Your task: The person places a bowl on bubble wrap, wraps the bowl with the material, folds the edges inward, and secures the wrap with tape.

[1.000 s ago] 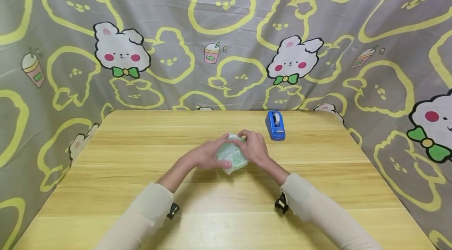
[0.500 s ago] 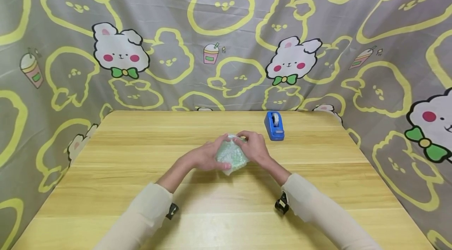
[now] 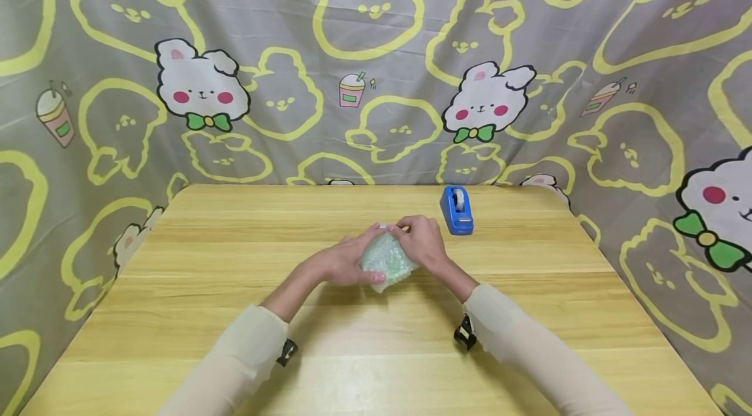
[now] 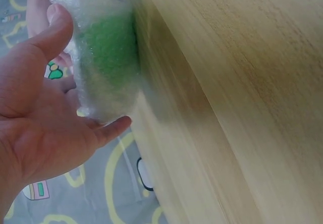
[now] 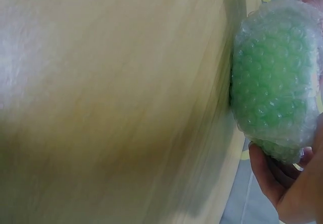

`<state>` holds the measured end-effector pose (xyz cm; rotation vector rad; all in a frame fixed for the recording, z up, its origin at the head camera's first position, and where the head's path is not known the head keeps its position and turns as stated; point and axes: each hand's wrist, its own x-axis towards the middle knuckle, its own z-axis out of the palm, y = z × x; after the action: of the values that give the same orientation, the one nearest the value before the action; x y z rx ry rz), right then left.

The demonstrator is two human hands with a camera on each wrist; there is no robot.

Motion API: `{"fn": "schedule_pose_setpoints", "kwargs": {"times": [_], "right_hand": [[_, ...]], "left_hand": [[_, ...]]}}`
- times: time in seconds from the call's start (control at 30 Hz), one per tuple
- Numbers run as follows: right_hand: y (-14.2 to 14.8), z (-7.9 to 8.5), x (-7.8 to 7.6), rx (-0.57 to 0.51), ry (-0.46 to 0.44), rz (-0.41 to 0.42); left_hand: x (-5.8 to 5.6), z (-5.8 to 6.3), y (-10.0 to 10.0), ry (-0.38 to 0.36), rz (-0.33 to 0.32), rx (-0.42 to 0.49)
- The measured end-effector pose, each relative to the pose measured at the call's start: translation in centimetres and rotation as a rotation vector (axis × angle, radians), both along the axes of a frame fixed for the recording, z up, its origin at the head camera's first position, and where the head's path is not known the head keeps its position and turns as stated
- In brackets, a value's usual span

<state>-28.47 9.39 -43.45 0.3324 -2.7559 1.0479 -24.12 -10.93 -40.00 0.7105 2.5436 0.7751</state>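
A green object wrapped in bubble wrap [image 3: 388, 260] sits at the middle of the table between both hands; what lies inside is hidden. My left hand [image 3: 343, 261] grips its left side, thumb at the near edge and fingers along the far side. In the left wrist view the bubble-wrapped bundle [image 4: 106, 52] shows its green core through the clear film, down at the wood. My right hand [image 3: 422, 240] pinches the wrap at the far right corner. Seen from the right wrist, the green bundle [image 5: 275, 75] has a folded flap at its end, where the right fingers [image 5: 265, 176] press.
A blue tape dispenser [image 3: 457, 210] with a roll of clear tape stands behind and right of the hands. The wooden table [image 3: 235, 226] meets a grey patterned curtain [image 3: 282, 24] at the back and sides.
The right hand shifts slightly at the far corner, its fingers closing in on the wrap. The left hand keeps its hold and the bundle stays in place.
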Motion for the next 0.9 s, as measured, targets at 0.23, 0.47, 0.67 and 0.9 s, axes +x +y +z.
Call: {"fn": "schedule_pose_setpoints", "kwargs": {"times": [0.23, 0.47, 0.67, 0.9], "right_hand": [[0.03, 0.10, -0.13, 0.018, 0.004, -0.001], [0.00, 0.13, -0.16, 0.008, -0.025, -0.004], [0.15, 0.20, -0.14, -0.008, -0.055, 0.011], [0.50, 0.43, 0.04, -0.049, -0.093, 0.031]], "left_hand": [[-0.11, 0.10, 0.10, 0.012, -0.027, -0.008], [-0.14, 0.21, 0.20, 0.006, 0.015, -0.008], [-0.09, 0.13, 0.13, 0.015, -0.014, -0.021], [0.02, -0.07, 0.18, 0.012, -0.027, -0.030]]}}
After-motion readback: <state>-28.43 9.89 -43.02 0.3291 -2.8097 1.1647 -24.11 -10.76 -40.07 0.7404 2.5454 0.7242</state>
